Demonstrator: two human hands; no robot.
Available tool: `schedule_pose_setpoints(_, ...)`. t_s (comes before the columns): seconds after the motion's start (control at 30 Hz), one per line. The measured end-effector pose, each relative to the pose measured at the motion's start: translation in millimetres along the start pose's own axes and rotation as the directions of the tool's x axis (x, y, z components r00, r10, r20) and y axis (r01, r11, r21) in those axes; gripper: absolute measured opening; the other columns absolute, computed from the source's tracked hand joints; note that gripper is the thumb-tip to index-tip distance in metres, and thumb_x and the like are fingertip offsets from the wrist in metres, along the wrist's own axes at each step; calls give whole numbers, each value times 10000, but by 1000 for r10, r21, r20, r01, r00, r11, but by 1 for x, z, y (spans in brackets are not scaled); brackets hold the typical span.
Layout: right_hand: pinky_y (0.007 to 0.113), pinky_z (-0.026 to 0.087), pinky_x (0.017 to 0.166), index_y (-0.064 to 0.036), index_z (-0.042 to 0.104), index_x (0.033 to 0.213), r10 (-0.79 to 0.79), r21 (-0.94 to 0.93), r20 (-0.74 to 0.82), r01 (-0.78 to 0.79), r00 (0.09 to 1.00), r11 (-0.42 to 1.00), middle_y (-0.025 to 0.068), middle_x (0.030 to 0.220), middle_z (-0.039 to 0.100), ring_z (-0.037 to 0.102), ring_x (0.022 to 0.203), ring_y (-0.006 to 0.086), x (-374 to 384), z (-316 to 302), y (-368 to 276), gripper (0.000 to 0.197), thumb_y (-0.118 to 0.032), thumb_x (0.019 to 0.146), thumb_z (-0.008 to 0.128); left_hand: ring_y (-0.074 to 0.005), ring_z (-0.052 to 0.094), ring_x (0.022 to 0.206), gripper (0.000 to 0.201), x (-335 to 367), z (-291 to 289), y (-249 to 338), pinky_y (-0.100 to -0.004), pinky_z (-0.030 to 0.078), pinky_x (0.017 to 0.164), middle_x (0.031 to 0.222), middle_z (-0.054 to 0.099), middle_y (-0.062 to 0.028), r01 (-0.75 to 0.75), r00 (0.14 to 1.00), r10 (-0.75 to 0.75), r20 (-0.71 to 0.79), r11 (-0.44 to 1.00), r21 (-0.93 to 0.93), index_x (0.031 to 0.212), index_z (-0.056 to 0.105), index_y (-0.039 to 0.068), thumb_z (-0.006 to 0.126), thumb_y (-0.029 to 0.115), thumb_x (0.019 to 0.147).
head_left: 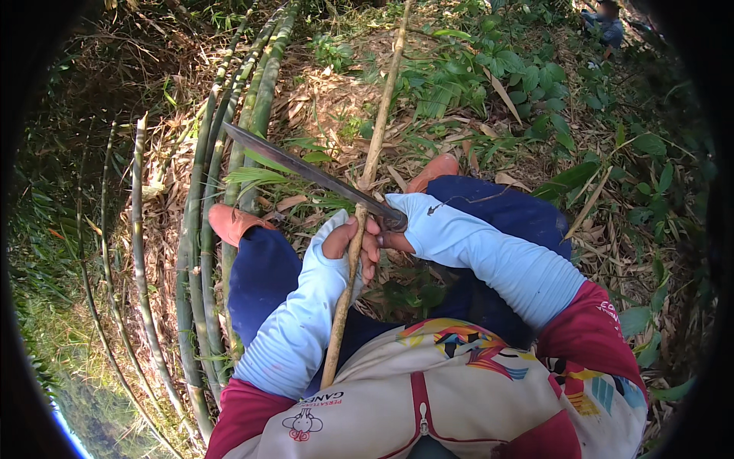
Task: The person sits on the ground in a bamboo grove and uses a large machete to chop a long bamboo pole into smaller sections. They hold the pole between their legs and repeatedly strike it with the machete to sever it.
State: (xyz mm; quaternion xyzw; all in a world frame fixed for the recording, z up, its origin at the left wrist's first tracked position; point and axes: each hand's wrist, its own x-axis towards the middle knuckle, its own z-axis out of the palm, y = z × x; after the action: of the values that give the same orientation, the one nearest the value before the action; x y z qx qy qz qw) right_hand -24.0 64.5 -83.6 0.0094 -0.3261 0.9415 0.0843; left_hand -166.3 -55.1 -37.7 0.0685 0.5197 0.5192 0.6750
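Note:
My left hand is wrapped around a long, thin wooden stick, which slants from near my jacket up to the top of the view. A machete with a dark blade crosses the stick just above that hand, its tip toward the upper left. At the blade's near end, my right hand is closed on the machete's handle, which is mostly hidden by the fingers and the light blue sleeve. Blade and stick appear to touch where they cross. Both hands are close together, between my bent knees.
Tall green bamboo stems stand at the left. My orange boots rest on ground covered with dry leaves. Leafy green plants grow at the right. Another person is in the far upper right.

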Motion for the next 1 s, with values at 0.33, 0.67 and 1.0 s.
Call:
schedule_pose_setpoints(0.33,309,531,848,11,577,1088,40,-353,-511,-253,858,901,98,929,677,656,921,158,-8,10,-24,300,38,819,706,-128,424,370,318,1,6,9,-247,351,358,632,536,-61,-96,995,88,44,972,216,1014,542,12,481,324,1015)
schedule_pose_setpoints(0.67,260,509,757,8,598,1110,-285,-585,-476,-58,832,809,58,891,689,642,831,104,-10,11,-6,328,-142,855,737,-151,399,307,342,3,-5,5,-268,322,292,541,486,-44,-188,970,241,-28,819,541,1020,487,37,497,378,998)
schedule_pose_setpoints(1.0,297,470,729,17,599,1131,-306,-761,-492,-233,815,605,98,883,632,556,813,131,-18,21,-18,533,-359,807,794,-92,475,521,184,-15,4,3,-244,357,465,722,536,-25,-428,864,500,54,673,603,1050,522,-10,515,170,1011)
